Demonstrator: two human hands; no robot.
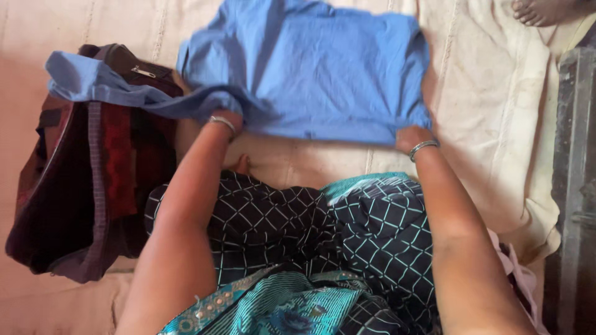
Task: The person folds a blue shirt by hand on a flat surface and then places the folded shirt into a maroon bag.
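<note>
The left hand (228,118) is closed on the near edge of a blue shirt (310,68), its fingers tucked into bunched cloth, a metal bangle at the wrist. The right hand (410,138) pinches the same near edge at the shirt's other corner, fingers hidden under the fabric, also with a bangle. The shirt lies flat on a cream sheet (490,99), spread directly ahead of both hands and away from the person's body. Its long side runs left to right, from one hand to the other, so the two hands are equally near it, each holding one end of the hem. One blue sleeve (93,84) trails off to the left of the shirt and drapes over a dark red bag (81,186) that sits just left of the shirt, touching it. On the near side of the shirt are the person's knees, covered in black and teal checked cloth (323,229). Far right of the shirt, at the top corner, someone's bare foot (546,11) rests on the sheet.
</note>
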